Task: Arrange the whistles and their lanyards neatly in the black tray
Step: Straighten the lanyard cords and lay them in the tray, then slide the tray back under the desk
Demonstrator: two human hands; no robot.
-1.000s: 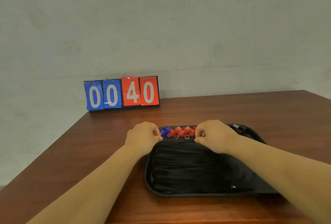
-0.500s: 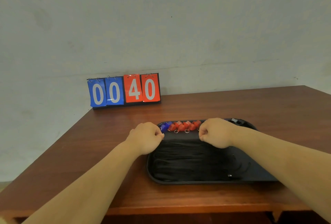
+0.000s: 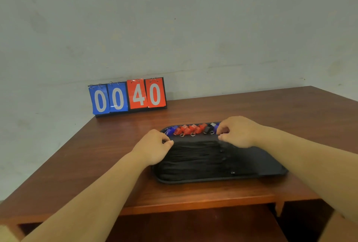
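Note:
A black tray [image 3: 275, 172] lies on the wooden table [image 3: 271, 110]. Along its far edge runs a row of whistles: a blue whistle [image 3: 171, 130] at the left, several red whistles [image 3: 188, 129], a black whistle [image 3: 208, 128] and a purple-blue whistle [image 3: 216, 127]. Their black lanyards [image 3: 193, 160] lie as one flat bundle stretching toward the near rim. My left hand [image 3: 153, 148] pinches the bundle's far left corner. My right hand [image 3: 238, 131] has its fingers pinched at the cords by the purple-blue whistle and hides the tray's far right corner.
A flip scoreboard [image 3: 127, 96] reading 00 40 stands at the table's far left, against the pale wall. The table's near edge [image 3: 193, 203] runs just in front of the tray, with a dark shelf space under it.
My right hand has slid to the right along the whistle row, uncovering the black and purple-blue whistles. The view has pulled back, so the table's near edge now shows. My left hand stays put.

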